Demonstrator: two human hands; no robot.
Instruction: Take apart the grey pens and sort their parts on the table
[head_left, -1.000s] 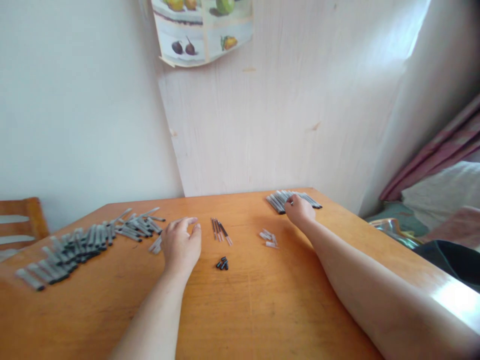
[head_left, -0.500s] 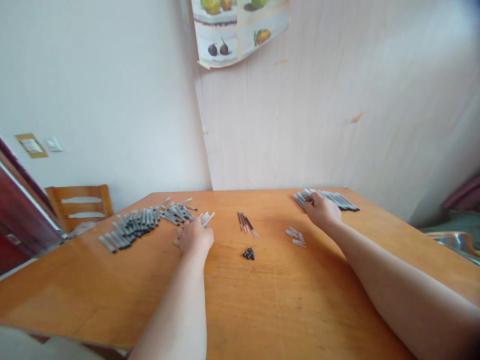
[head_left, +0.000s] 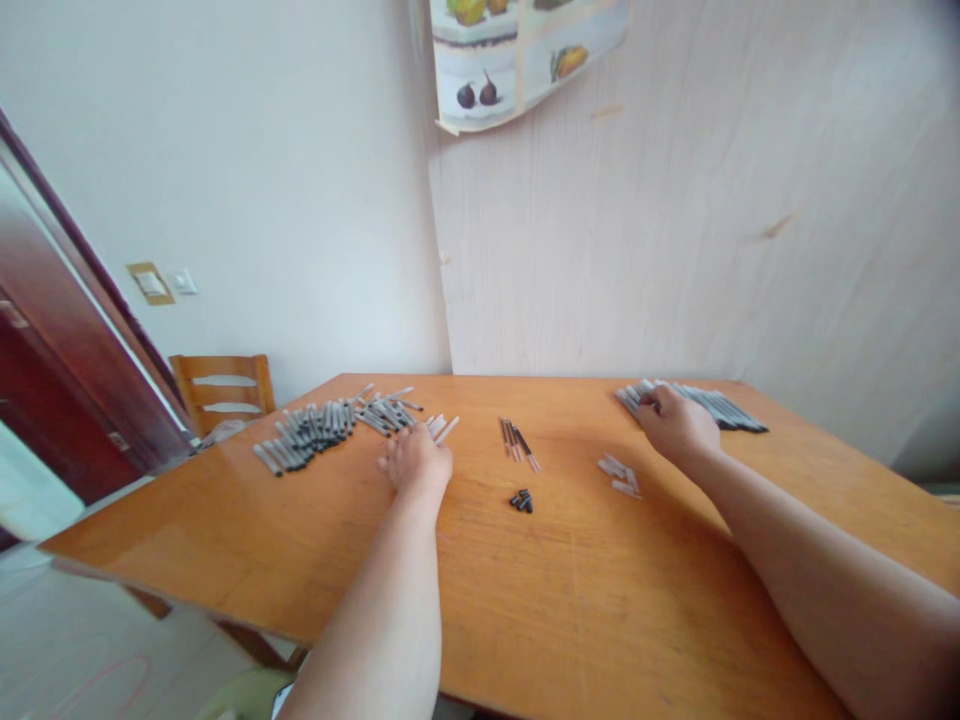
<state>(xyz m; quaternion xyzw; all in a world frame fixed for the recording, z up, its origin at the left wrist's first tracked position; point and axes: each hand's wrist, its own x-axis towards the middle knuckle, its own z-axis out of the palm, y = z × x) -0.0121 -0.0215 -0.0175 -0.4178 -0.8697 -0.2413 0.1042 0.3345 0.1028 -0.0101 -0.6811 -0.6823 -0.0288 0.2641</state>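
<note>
My left hand (head_left: 418,460) rests palm down on the table, its fingers spread. Beside its fingertips lie slim white pen barrels (head_left: 444,430), partly covered by the hand. Further left is a heap of grey-white pens with black ends (head_left: 315,430), with a looser group (head_left: 386,412) beside it. My right hand (head_left: 679,422) is closed in a pinch at the left part of a neat row of black-ended pens (head_left: 724,408). What its fingers hold is hidden. Between the hands lie several ink refills (head_left: 519,443), small black caps (head_left: 522,500) and clear pen caps (head_left: 620,474).
The wooden table (head_left: 570,590) reaches back to the wall. A wooden chair (head_left: 225,390) stands at its far left side. A fruit poster (head_left: 525,70) hangs on the wall above. At the left is a dark red door (head_left: 67,350).
The view has swung left, so everything sits further right in the picture. Both hands stay at about the same places on the table, left by the white barrels, right at the pen row.
</note>
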